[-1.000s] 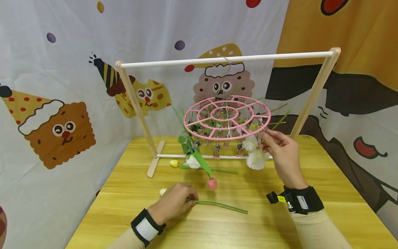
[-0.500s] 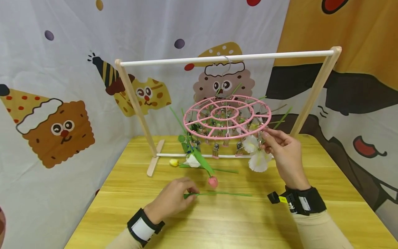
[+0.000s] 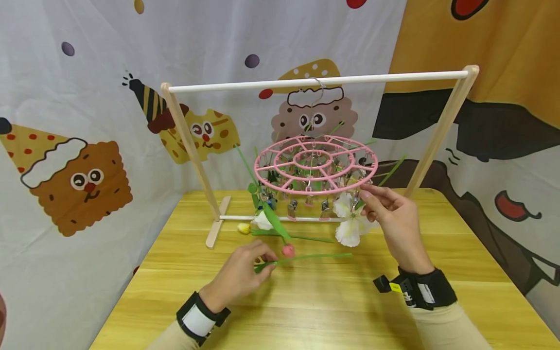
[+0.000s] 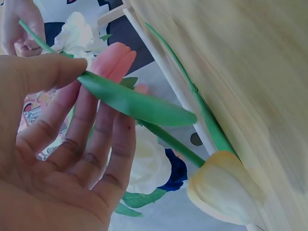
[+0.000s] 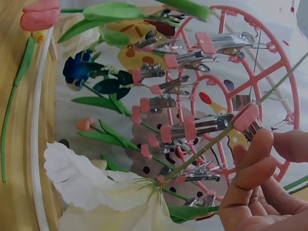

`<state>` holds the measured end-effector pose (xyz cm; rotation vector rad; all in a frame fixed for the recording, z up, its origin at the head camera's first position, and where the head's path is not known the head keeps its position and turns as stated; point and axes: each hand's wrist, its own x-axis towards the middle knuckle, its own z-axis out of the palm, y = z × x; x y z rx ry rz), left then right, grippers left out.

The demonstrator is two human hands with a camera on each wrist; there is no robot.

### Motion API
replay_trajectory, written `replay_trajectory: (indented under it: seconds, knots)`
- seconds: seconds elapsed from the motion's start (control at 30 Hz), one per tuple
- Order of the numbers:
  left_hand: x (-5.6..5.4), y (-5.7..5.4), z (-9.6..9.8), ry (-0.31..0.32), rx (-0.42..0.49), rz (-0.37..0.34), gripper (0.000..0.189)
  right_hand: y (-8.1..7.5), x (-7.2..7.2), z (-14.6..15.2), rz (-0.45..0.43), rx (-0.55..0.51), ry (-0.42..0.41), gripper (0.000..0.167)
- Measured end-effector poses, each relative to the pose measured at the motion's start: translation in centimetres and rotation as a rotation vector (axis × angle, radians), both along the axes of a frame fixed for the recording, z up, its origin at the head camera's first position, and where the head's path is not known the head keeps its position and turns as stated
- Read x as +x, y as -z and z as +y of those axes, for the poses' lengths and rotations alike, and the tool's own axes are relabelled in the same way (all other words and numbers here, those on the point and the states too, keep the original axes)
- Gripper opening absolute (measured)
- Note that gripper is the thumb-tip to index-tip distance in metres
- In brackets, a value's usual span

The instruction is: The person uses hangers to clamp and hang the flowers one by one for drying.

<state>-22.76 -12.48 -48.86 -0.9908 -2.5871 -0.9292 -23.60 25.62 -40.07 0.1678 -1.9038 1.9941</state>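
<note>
My left hand (image 3: 242, 274) pinches the green stem of a white tulip (image 4: 224, 187) between thumb and fingers, low over the table. Its long leaf (image 4: 137, 103) lies across the fingers in the left wrist view; in the head view the hand hides the bloom. My right hand (image 3: 393, 218) pinches a metal clip with pink tips (image 5: 246, 117) at the right edge of a pink round clip hanger (image 3: 317, 189). A large white flower (image 3: 349, 228) hangs beside those fingers, its stem running past the clip. A pink tulip (image 3: 288, 250) hangs head-down near my left hand.
A wooden stand (image 3: 192, 146) with a white top rod (image 3: 245, 87) carries the hanger. Several flowers hang in its clips, including a blue one (image 5: 77, 69). A yellow tulip (image 3: 244, 228) lies on the wooden table (image 3: 306, 316) by the lower rod. A printed curtain stands behind.
My left hand has raised the white tulip, and its stem end has swung upward. The hanger has shifted slightly left, with the white flower and my right hand moving along.
</note>
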Motion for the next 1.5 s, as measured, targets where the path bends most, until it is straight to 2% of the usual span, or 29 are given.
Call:
replay_trajectory:
  seconds: [0.37, 0.7, 0.9, 1.0, 1.17, 1.27, 1.4, 1.5]
  knots:
    - [-0.3, -0.3, -0.3, -0.046, 0.074, 0.028, 0.021, 0.2, 0.7, -0.8, 0.004, 0.04, -0.005, 0.043]
    - [-0.5, -0.3, -0.4, -0.022, 0.174, 0.081, 0.026, 0.3, 1.3, -1.4, -0.002, 0.09, 0.005, 0.042]
    - [-0.6, -0.2, -0.3, 0.019, 0.26, 0.147, 0.029, 0.6, 1.9, -1.8, -0.005, 0.107, 0.0, 0.038]
    - [-0.6, -0.2, -0.2, 0.035, 0.296, 0.15, 0.029, 0.8, 2.3, -2.1, -0.003, 0.11, 0.0, 0.038]
    - [-0.6, -0.3, -0.1, 0.045, 0.34, 0.146, 0.031, 0.9, 2.8, -2.5, 0.002, 0.163, 0.037, 0.038]
    - [-0.7, -0.4, 0.0, 0.05, 0.361, 0.176, 0.031, 1.0, 3.1, -2.8, 0.013, 0.212, 0.074, 0.036]
    - [-0.9, -0.5, 0.1, 0.053, 0.392, 0.204, 0.03, 1.2, 3.6, -3.3, 0.054, 0.28, 0.136, 0.026]
    - [-0.9, -0.5, 0.0, 0.056, 0.426, 0.203, 0.03, 1.2, 4.1, -4.1, 0.124, 0.32, 0.171, 0.014]
